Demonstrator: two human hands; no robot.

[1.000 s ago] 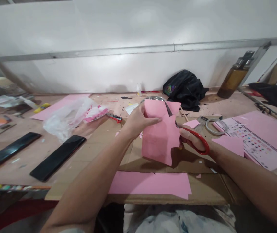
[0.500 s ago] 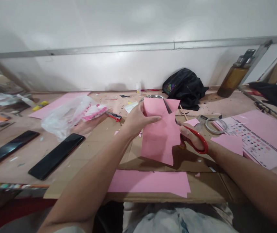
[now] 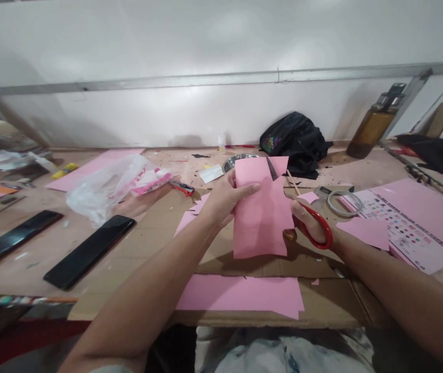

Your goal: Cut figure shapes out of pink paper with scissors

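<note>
Nearest you, a flat pink sheet [image 3: 240, 295] lies on the table [image 3: 136, 248]. Above it, your left hand [image 3: 225, 199] pinches the upright pink paper [image 3: 262, 217] at its left edge. Your right hand [image 3: 309, 223], closed through the red scissors [image 3: 316, 228], meets its right edge. Beyond, a steel bowl [image 3: 237, 159]; contents hidden.

Overhead light is even and moderately bright; it glares softly off the white wall [image 3: 205, 114] ahead of me. My arms and the pink paper [image 3: 262, 210] cast soft shadows onto the cardboard [image 3: 159, 228]. Edges bow from wide-angle distortion, and the far corners look soft and dim.
</note>
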